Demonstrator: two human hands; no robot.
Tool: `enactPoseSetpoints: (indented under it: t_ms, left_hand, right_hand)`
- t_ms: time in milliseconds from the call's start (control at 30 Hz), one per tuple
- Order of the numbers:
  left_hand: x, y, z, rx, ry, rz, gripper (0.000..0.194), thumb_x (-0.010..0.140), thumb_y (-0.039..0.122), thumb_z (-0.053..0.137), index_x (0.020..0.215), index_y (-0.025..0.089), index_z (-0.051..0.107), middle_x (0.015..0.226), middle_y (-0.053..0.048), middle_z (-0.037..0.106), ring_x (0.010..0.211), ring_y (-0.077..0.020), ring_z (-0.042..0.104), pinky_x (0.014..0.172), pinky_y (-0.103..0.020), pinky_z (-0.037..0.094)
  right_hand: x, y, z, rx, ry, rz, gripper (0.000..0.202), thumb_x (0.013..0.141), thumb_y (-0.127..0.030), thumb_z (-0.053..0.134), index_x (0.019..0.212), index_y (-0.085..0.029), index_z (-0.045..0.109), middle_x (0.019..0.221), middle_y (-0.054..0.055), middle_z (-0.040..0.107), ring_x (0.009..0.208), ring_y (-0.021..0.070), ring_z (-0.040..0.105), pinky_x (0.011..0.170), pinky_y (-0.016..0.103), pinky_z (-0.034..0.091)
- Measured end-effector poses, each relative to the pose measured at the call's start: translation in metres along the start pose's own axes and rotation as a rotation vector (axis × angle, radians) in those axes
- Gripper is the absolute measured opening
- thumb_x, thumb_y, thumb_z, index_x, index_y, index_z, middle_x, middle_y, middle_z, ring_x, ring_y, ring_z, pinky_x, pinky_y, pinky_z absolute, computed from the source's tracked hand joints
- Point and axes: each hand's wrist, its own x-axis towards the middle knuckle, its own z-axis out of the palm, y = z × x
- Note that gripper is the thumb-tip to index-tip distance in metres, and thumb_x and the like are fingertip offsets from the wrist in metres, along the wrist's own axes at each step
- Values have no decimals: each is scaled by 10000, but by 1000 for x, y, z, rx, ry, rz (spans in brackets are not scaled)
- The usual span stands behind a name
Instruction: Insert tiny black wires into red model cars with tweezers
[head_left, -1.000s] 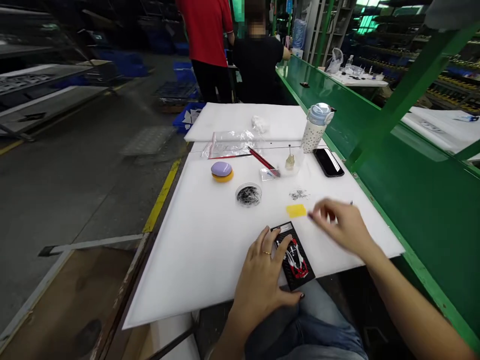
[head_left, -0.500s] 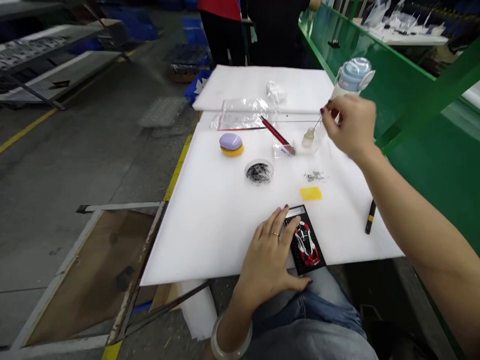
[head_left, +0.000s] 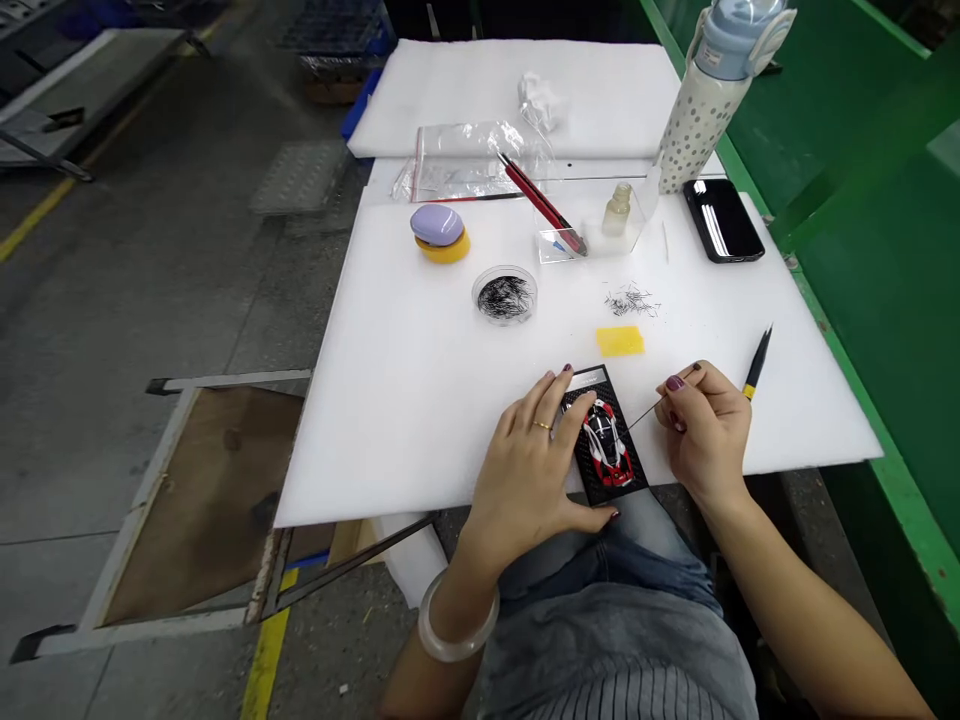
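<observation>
A red, white and black model car [head_left: 609, 445] is fixed on a black textured base [head_left: 634, 468] at the table's front edge. My left hand [head_left: 529, 465] grips the base from the left, fingers at its upper part and thumb near its lower edge. In my right hand [head_left: 701, 415] a thin needle-like tool [head_left: 646, 411] is pinched between thumb and fingers. Its tip points at the right side of the car; whether it touches cannot be made out. Beyond the car lie a yellow sticky piece [head_left: 620, 341], a scatter of tiny black slivers [head_left: 631, 300] and a round clear dish [head_left: 484, 312] of black slivers.
Red tweezers [head_left: 541, 203] lean on a clear tray [head_left: 555, 252], where a small glass bottle [head_left: 616, 210] stands. A lilac-and-yellow oval object [head_left: 439, 232] sits left. To the right are a phone [head_left: 724, 220], a dotted drinking bottle [head_left: 701, 120] and black-tipped tweezers [head_left: 757, 362].
My right hand has come down from above the small glass bottle to the right side of the model car, still holding the thin tool. My left hand stays on the base. The view has tilted down.
</observation>
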Motion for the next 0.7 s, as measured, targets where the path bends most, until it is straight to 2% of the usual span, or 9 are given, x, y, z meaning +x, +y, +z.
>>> enactPoseSetpoints:
  t_ms: [367,567,633,700]
  left_hand:
    - [0,0,0,21,28,18,1199,522,724,863,1463,132,414,1587,-235,431,1440,-410,436,1097,-531,433]
    - [-1,0,1,8,21,5,1188,537,708,868,1470,134,409,1595,-229,421,1450,-411,425,1103,-537,423]
    - [-1,0,1,5,24,9,1170,555,706,861,1469,131,411,1599,-231,415,1465,-420,403,1100,-540,423]
    - [-1,1,1,-3,22,12,1147,582,704,849,1470,127,407,1601,-228,415,1494,-428,358,1097,-545,424]
  right_hand:
    - [1,1,-2,9,9,-26,246,878,-268,693,673,-219,567,582,-41,485,483,93,340,462,261,233]
    - [-4,5,-4,-26,12,-41,273,878,-310,701,670,-224,547,563,-45,460,476,99,341,456,262,241]
    - [-1,-5,-4,-38,43,-96,270,885,-319,694,674,-229,551,566,-44,463,473,101,348,457,263,255]
    - [12,-23,-2,-109,79,-251,263,894,-334,691,689,-238,559,595,-35,493,495,112,386,476,273,294]
